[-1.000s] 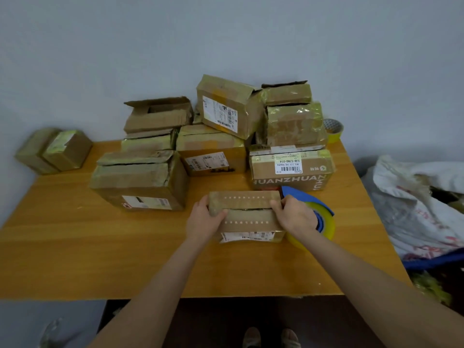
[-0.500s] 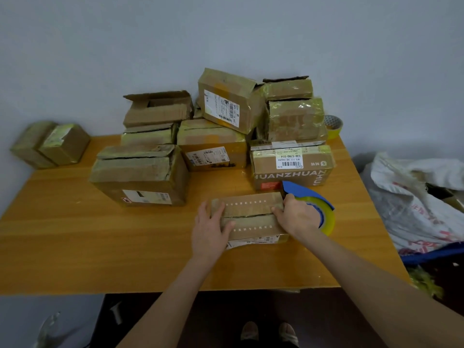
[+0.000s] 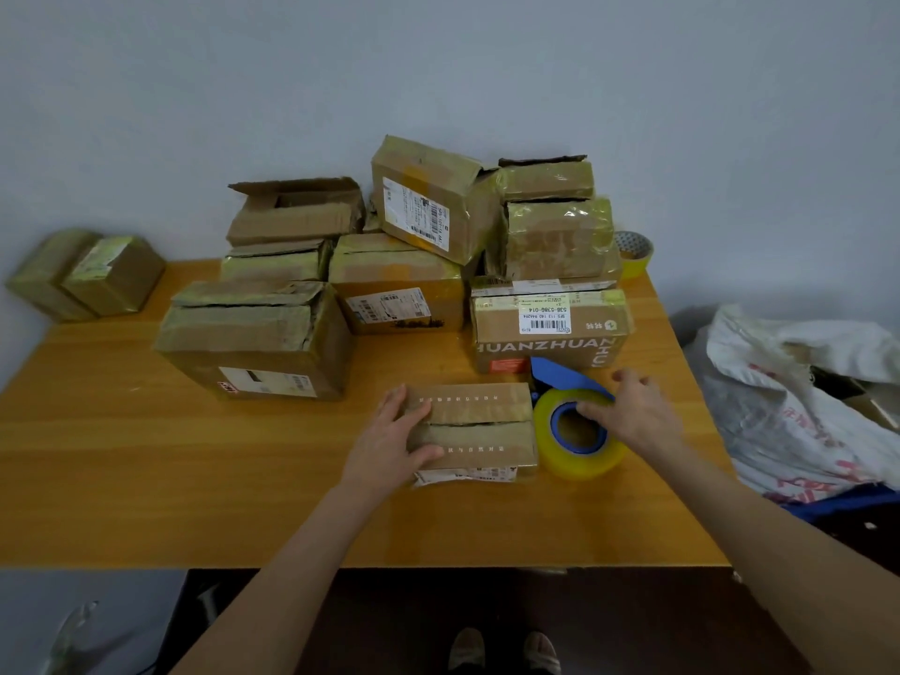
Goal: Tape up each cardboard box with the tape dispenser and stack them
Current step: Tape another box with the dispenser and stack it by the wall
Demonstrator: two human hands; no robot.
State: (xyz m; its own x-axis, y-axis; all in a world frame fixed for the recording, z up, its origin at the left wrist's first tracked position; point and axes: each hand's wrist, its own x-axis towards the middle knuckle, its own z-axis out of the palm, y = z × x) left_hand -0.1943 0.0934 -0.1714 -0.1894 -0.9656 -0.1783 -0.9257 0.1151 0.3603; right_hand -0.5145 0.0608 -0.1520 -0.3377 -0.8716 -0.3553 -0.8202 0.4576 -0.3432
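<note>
Hands split the work: the left hand [image 3: 389, 443] lies flat, fingers spread, pinning the small cardboard box [image 3: 471, 428] on the tabletop [image 3: 195, 479], while the right hand [image 3: 628, 414], open, closes on the tape dispenser [image 3: 577, 421] just beside it, likely about to tape the seam.

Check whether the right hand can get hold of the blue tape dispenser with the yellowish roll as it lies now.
Probably yes. The right hand is already on the blue tape dispenser with the yellowish roll, fingers spread, not yet closed. Nothing lies between them; the small flat cardboard box sits beside it under the left hand.
</note>
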